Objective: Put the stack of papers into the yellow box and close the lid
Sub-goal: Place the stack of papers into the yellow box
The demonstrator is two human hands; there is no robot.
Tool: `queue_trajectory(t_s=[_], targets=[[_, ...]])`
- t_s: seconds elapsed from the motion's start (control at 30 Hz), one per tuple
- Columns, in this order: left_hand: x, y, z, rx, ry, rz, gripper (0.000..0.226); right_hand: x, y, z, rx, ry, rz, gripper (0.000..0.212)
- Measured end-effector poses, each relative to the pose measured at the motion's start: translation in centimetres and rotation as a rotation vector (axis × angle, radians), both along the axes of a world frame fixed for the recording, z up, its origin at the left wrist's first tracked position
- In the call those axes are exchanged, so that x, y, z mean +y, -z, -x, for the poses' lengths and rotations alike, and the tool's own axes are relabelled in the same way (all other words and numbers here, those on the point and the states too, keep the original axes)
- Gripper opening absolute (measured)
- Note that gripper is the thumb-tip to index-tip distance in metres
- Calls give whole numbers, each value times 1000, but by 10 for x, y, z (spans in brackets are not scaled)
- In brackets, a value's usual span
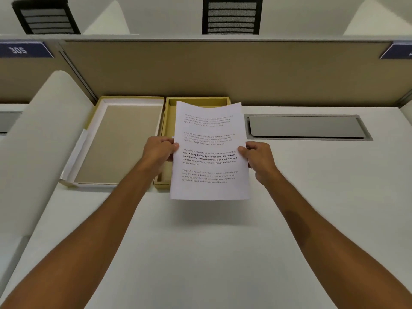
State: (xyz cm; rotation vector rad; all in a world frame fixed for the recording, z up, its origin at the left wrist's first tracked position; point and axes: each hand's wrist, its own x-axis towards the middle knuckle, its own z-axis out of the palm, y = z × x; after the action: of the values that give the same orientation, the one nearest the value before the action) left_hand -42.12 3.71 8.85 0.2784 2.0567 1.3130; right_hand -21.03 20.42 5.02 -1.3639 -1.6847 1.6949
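A stack of white printed papers (209,152) hangs in the air above the open yellow box (169,112), covering most of it. My left hand (159,151) grips the stack's left edge and my right hand (259,156) grips its right edge. The box stands on the white desk against the tan partition. Its lid (116,139) lies open side up just left of the box, touching it, with a white inner rim and a tan lining. The box's inside is mostly hidden by the papers.
A grey cable hatch (305,127) is set flush in the desk to the right of the box. A white curved divider (42,139) rises on the left. The tan partition (223,70) closes the back; black chairs stand beyond it.
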Motion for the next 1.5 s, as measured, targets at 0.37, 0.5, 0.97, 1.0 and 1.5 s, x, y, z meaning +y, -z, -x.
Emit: queue_trajectory(t_s=[0.37,0.5,0.97,1.0,1.5], targets=[[62,30,86,73,23,160,20,50,19,97,-118,-1,-5,9],[74,52,102,74,-9,238,20,60,36,118,-199,-1,-1,1],[94,93,116,385,122,510,16,67,66,145,-620,-94,-317,25],[94,94,115,418,145,533,17,66,65,145,-651,-108,-335,25],[41,75,84,475,-63,180,9,42,54,125,-562,-128,-457,24]])
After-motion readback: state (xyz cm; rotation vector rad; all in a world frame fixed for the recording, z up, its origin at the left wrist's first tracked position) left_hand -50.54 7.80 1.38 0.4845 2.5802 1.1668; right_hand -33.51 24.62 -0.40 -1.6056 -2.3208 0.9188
